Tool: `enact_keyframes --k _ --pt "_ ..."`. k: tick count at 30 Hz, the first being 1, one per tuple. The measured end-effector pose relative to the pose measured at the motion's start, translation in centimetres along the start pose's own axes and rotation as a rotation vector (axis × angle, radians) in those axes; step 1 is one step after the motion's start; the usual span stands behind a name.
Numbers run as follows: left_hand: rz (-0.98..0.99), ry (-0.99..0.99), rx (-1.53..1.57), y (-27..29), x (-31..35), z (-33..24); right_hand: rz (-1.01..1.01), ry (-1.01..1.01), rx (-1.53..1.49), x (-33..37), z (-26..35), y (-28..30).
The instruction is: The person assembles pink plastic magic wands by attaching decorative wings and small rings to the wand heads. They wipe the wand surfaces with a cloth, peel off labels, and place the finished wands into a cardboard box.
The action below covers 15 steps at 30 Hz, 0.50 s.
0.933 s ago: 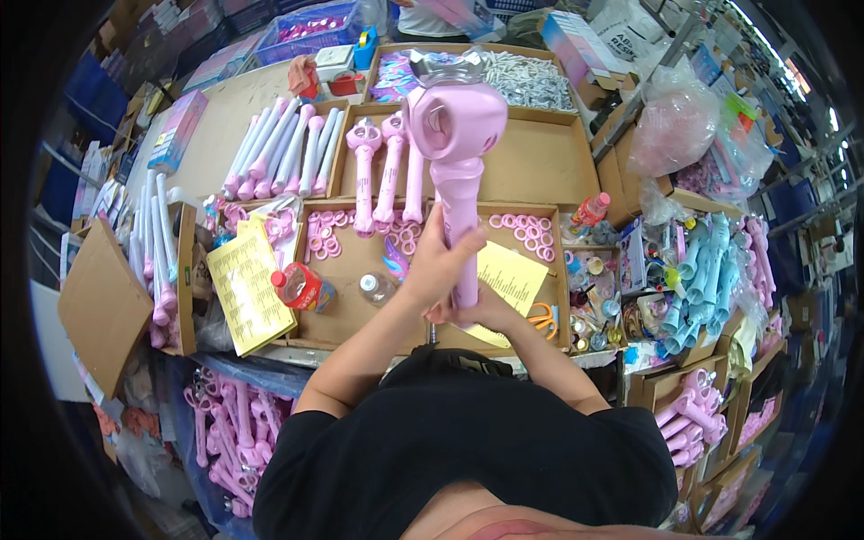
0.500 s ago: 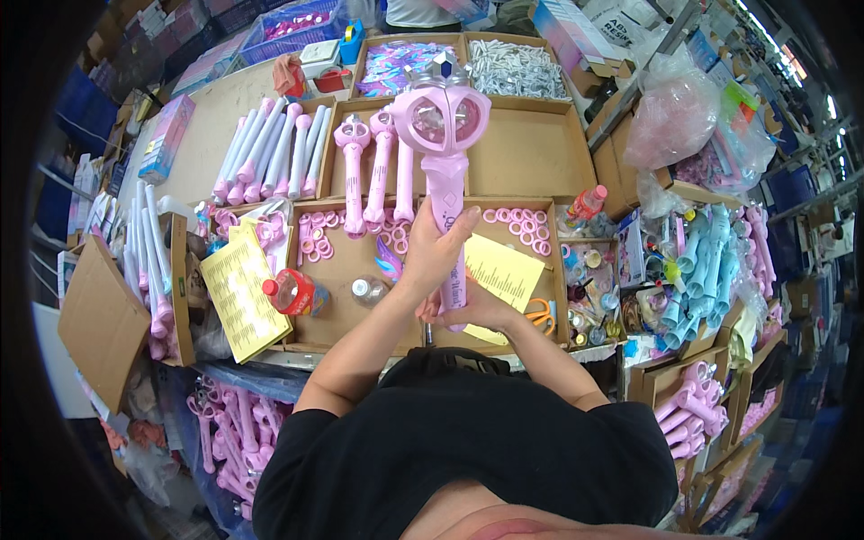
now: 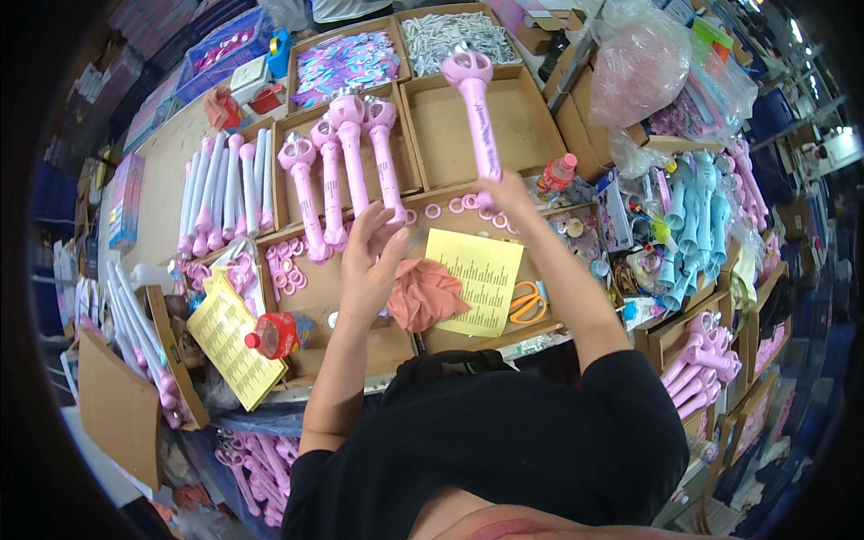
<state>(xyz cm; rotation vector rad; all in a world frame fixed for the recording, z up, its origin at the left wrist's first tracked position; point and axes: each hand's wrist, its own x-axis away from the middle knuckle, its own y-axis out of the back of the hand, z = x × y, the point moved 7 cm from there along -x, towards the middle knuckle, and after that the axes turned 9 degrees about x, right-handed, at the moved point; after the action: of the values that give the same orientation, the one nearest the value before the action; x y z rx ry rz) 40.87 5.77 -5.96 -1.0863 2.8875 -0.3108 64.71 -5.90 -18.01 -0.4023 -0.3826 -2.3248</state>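
Observation:
My right hand (image 3: 505,200) is closed round the lower end of a pink toy wand (image 3: 474,103). The wand points away from me, its round silver-topped head over a cardboard tray (image 3: 435,114). My left hand (image 3: 369,256) is raised with fingers apart, holding nothing. Just beyond it, several similar pink wands (image 3: 349,148) lie side by side in another tray. A crumpled orange cloth (image 3: 427,295) lies to the right of the left hand, partly over a yellow printed sheet (image 3: 490,279).
Orange scissors (image 3: 528,302) lie beside the sheet. Pink rings (image 3: 286,270) and a red-capped bottle (image 3: 277,335) are at left, another red bottle (image 3: 556,175) at right. White-and-pink sticks (image 3: 225,193) stand left of the wands. Farther back are trays of purple-blue pieces (image 3: 346,65) and grey parts (image 3: 457,43).
The wand, held in both hands before, is now in my right hand alone and farther away over the tray. My left hand has let go and moved left. The orange cloth now shows.

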Motion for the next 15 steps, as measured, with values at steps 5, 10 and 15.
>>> enact_keyframes --k 5,10,15 --pt "-0.150 0.055 0.052 4.0 1.3 0.6 -0.206 -0.235 0.710 -9.3 2.9 10.1" --pt "-0.284 0.069 0.009 8.4 2.2 1.6 -0.329 -0.065 1.477 -11.5 5.1 13.6" --pt "-0.335 0.136 -0.043 9.7 2.5 2.8 -0.592 0.143 1.623 -11.5 7.2 16.0"
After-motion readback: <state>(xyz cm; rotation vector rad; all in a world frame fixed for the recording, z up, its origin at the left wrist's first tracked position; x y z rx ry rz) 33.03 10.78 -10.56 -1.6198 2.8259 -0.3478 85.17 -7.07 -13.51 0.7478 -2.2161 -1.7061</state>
